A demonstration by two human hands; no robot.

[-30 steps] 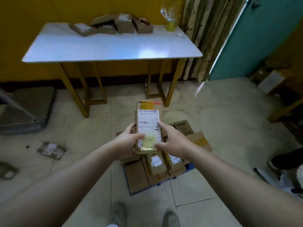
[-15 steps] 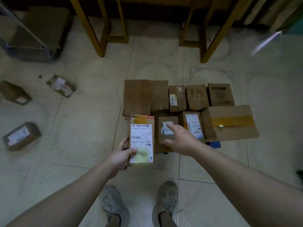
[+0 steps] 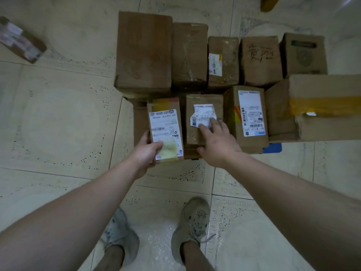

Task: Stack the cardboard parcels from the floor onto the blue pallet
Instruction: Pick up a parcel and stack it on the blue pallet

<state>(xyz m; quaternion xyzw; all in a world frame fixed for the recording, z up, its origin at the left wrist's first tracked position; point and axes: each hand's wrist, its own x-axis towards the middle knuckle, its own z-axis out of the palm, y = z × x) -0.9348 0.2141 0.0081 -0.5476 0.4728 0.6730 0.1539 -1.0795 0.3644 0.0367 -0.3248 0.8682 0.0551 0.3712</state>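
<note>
- At the near-left edge of the stack, the labelled parcel (image 3: pixel 165 124) is held by the left grip (image 3: pixel 145 153), long side running away from the person.
- Left grip pinches the parcel's near-left corner: thumb on top over the yellowed end of the label, fingers wrapped round the left side and underneath.
- Most of the parcel sticks out beyond the grip, away from the person. Cannot tell if it rests on the brown box below or is just above it.
- Right grip (image 3: pixel 216 145) is spread, fingers straight, palm down on the torn-label parcel (image 3: pixel 203 100) just right of the held one. Fingertips are on the torn label, thumb at the near edge.
- The two parcels lie side by side, with a narrow gap or touching. Cannot tell which.
- Pallet (image 3: pixel 272 148): only a blue corner shows under the near-right of the stack.
- Near row, rightward: barcode parcel (image 3: pixel 248 116), then yellow-tape box (image 3: pixel 320 106).
- Far row, left to right: big box (image 3: pixel 143 51), taped box (image 3: pixel 188 53), small-label box (image 3: pixel 222 61), handwritten box (image 3: pixel 260 59), printed box (image 3: pixel 303 53).
- One loose parcel (image 3: pixel 21 40) lies on the floor (image 3: pixel 58 114) at far left, well apart from the stack.
- Two grey shoes (image 3: pixel 193 222) stand on the tiles below the stack.
</note>
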